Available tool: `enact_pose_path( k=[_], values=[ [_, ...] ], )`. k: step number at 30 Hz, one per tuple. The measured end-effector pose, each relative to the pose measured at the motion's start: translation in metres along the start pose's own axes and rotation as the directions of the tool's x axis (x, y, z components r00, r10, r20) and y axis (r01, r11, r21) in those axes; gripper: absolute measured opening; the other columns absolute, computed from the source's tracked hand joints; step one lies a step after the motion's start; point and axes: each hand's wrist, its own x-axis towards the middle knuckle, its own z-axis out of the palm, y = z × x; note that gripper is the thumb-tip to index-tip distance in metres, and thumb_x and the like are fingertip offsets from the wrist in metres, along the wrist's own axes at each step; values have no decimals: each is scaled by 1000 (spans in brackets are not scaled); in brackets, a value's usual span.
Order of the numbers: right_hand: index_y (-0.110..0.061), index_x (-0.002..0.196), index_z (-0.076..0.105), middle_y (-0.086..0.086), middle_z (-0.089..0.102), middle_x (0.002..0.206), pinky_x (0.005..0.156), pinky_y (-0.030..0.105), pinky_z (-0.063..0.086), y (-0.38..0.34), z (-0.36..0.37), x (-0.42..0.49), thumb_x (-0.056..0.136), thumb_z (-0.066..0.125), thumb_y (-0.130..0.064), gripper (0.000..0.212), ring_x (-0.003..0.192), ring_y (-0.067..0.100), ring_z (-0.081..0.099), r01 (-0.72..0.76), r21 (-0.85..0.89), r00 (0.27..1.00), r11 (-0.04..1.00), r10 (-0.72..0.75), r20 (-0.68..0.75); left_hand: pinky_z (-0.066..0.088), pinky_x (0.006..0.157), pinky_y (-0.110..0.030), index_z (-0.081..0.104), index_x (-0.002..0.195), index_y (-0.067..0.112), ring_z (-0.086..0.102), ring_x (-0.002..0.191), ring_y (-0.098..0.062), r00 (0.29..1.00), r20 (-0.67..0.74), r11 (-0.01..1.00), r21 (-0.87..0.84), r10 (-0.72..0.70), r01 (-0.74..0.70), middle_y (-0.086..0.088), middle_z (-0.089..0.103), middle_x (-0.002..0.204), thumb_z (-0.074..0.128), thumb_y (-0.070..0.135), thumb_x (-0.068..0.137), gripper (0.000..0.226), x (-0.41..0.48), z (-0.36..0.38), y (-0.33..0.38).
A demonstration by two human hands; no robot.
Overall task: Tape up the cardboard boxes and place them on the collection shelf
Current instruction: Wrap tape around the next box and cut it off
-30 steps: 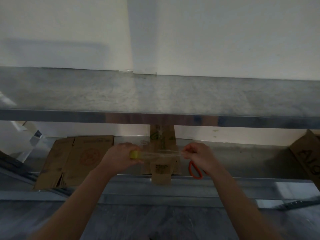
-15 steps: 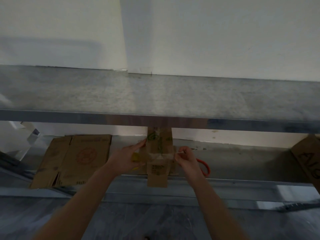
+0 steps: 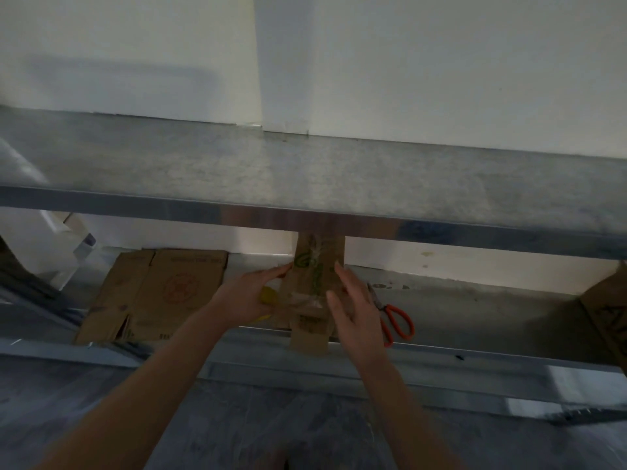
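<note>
A narrow brown cardboard box (image 3: pixel 317 273) with green print lies on the lower metal shelf (image 3: pixel 475 310), its near end over the shelf's front edge. A strip of clear tape (image 3: pixel 305 297) runs across it. My left hand (image 3: pixel 251 296) sits at the box's left side, holding a yellow tape roll (image 3: pixel 268 295) in the palm with its fingertips touching the box. My right hand (image 3: pixel 353 308) has straight fingers and rests against the box's right side, over the tape's end.
Orange-handled scissors (image 3: pixel 395 320) lie on the lower shelf just right of my right hand. Flattened cardboard (image 3: pixel 163 293) lies to the left and more cardboard (image 3: pixel 607 310) at the far right. The upper shelf (image 3: pixel 305 178) overhangs the box's far end.
The tape strip stretched between my hands came down onto the box. My right hand let go of the tape end and the scissors, which now lie on the shelf, and opened.
</note>
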Motion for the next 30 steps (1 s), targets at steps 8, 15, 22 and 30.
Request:
enact_pose_path(
  k=[8, 15, 22, 30],
  values=[
    [-59, 127, 44, -10, 51, 141, 104, 32, 48, 7, 14, 11, 91, 65, -32, 50, 126, 6, 51, -86, -2, 996, 996, 86, -3, 46, 77, -24, 62, 107, 43, 56, 92, -5, 1000, 7, 991, 135, -26, 24, 19, 60, 99, 73, 58, 70, 41, 4, -28, -36],
    [-39, 125, 54, -17, 57, 125, 83, 8, 48, -2, 15, 10, 91, 65, -7, 48, 106, -14, 56, -184, 213, 982, 959, 188, 4, 50, 78, -14, 64, 107, 44, 58, 98, 2, 993, 108, 934, -357, 58, -16, 19, 63, 109, 65, 68, 69, 45, 0, -29, -54],
    [-26, 133, 52, -12, 58, 126, 84, 7, 46, -3, 23, 5, 92, 63, -7, 46, 108, -14, 56, -168, 211, 983, 963, 179, -33, 46, 78, -18, 60, 98, 35, 56, 92, 2, 991, 10, 960, -251, 133, -126, 18, 61, 99, 71, 53, 77, 29, 7, -6, -67],
    [-35, 147, 34, -11, 40, 147, 100, 5, 33, 15, 18, -4, 101, 47, -35, 47, 128, -15, 38, -66, -13, 997, 998, 67, 36, 42, 75, -14, 57, 95, 32, 54, 93, 1, 987, -36, 946, -282, 159, -163, 14, 57, 101, 82, 29, 73, 34, 8, -9, -59]
  ],
)
